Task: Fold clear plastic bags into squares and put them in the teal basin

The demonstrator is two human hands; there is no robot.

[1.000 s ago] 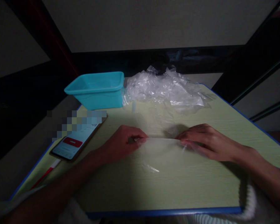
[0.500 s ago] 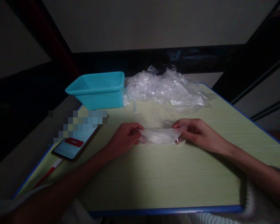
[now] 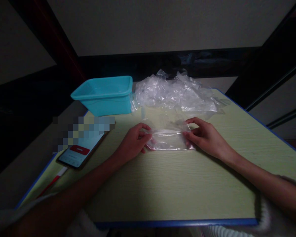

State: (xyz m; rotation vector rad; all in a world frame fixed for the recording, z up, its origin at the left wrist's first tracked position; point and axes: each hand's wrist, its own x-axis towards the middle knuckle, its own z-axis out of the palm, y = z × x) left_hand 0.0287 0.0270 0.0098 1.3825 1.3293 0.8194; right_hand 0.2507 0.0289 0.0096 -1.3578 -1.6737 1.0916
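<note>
Clear bag (image 3: 171, 142) farther forward than before, between left hand (image 3: 135, 141) and right hand (image 3: 207, 136), each gripping one end.

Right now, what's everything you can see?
table: 1, pale green, blue edge, centre
tub: 1, turquoise, table's far left
plastic heap: 1, clear, right of tub
phone: 1, dark rim, table's left
cable: 1, red and white, phone's near end
plastic piece: 1, clear, table's middle
panels: several, grey, background
striped cloth: 1, pale, bottom edge
sleeves: 2, pale, lower corners
left hand: 1, bare, piece's left end
right hand: 1, bare, piece's right end
</note>
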